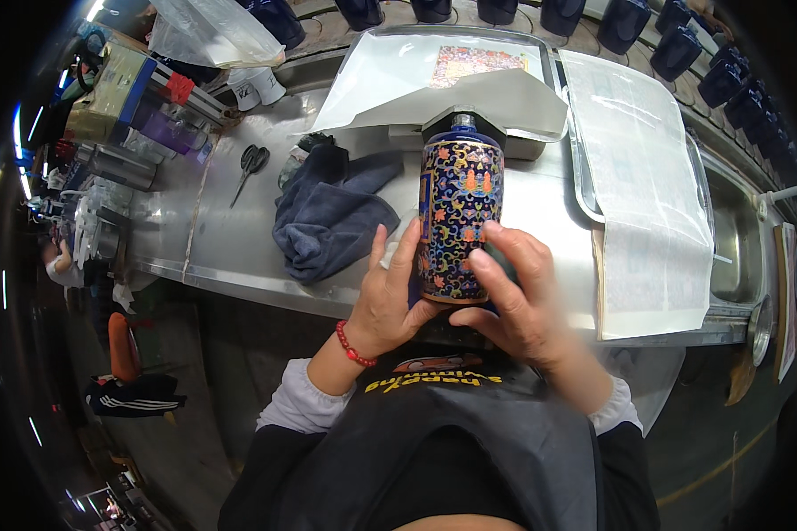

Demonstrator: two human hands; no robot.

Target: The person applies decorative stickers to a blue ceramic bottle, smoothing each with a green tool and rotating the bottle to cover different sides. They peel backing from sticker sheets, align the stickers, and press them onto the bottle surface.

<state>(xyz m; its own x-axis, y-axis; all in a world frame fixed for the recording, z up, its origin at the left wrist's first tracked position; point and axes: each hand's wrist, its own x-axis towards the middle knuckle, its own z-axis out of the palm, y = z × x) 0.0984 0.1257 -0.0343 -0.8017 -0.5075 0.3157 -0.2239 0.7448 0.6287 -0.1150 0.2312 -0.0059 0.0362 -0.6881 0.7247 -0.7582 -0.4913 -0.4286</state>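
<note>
A dark blue ceramic bottle (462, 208) covered in a colourful floral pattern lies with its base toward me. Its neck points away, against a dark angled rest (505, 131). My left hand (391, 288) holds the bottle's lower left side, fingers stretched along it and the thumb near its base. Over on the right, my right hand (522, 292) grips the lower side, with bent fingertips on the patterned surface and the thumb close to the base. A crumpled grey-blue towel (332, 217) lies just left of the bottle.
Black scissors (250, 168) lie on the metal table (217, 232). Behind the bottle, a tray (372, 71) holds a patterned sheet (478, 64). Pale paper sheets (651, 195) hang over the right edge, beside a sink (737, 257). Several dark blue vessels (624, 26) line the back.
</note>
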